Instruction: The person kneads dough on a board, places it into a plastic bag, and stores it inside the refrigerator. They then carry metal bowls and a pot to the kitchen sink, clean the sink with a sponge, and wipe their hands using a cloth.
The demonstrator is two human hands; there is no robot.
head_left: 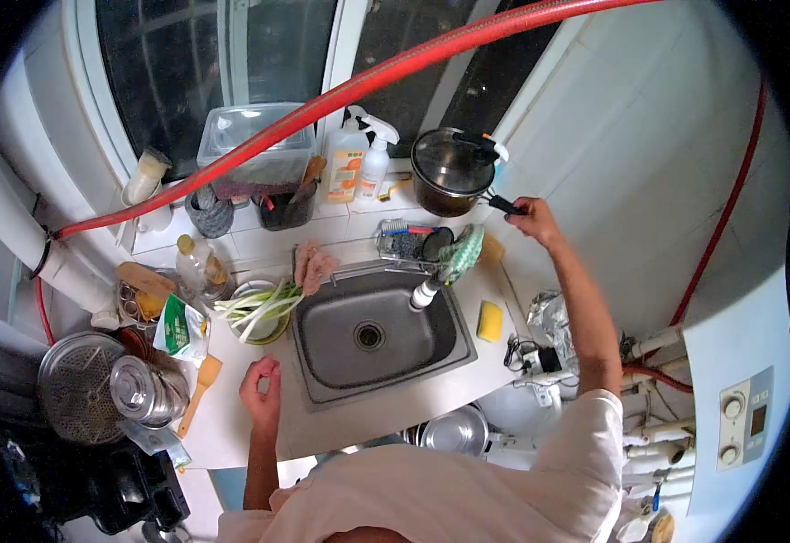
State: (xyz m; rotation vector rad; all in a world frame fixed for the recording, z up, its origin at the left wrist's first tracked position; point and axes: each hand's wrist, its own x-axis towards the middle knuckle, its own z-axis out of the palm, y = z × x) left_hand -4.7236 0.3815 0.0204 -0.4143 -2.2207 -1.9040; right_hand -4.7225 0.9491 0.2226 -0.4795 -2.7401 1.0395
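A dark saucepan (445,195) with a glass lid (445,158) stands on the window ledge at the back right. My right hand (534,221) is closed around its black handle (506,205), arm stretched out. Over the counter left of the sink (340,339), my left hand (260,389) hovers with loosely curled fingers and a gap at the thumb; nothing shows in it. Nearest to that hand are a bowl (277,337) with spring onions (254,308) lying across it and a wooden spatula (197,391).
A red hose (368,81) crosses high in front of the window. Spray bottles (374,167) and a plastic box (250,145) line the ledge. A yellow sponge (490,321) lies right of the sink. Steel pots (148,391) crowd the left side; a boiler (743,425) hangs at the right.
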